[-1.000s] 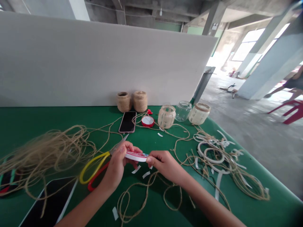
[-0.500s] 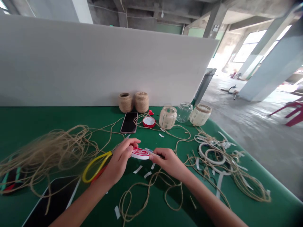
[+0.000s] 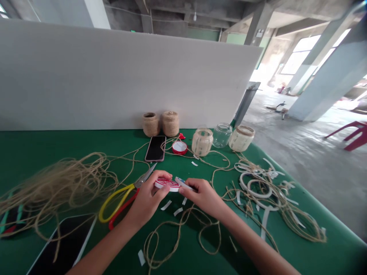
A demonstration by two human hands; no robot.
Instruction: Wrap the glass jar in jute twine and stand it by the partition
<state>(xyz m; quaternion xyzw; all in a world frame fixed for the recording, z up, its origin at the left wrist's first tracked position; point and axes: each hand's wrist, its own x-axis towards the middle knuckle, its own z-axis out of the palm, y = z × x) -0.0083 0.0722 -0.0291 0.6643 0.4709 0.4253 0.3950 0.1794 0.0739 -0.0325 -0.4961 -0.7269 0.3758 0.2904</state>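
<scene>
Right now two hands work over one green tabletop (image 3: pixel 65 144), on the near side of one phone (image 3: pixel 155 149). The left hand (image 3: pixel 149 196) has its fingers closed around one red-and-white disc (image 3: pixel 166 185), held between the phone and the wearer. The right hand (image 3: pixel 205 194) pinches one small white-and-blue tool (image 3: pixel 183 183) narrowly against the disc's edge; its exact kind I cannot tell. One pair of scissors (image 3: pixel 132 187) lies nearer than the phone, beside the left hand. Behind the phone stand two twine-wrapped jars (image 3: pixel 150 125); right of it come one red tin (image 3: pixel 179 148), two pale-covered jars (image 3: pixel 202 143) and one clear jar (image 3: pixel 222 136). One tablet (image 3: pixel 64 244) lies left of the phone, nearer the wearer.
</scene>
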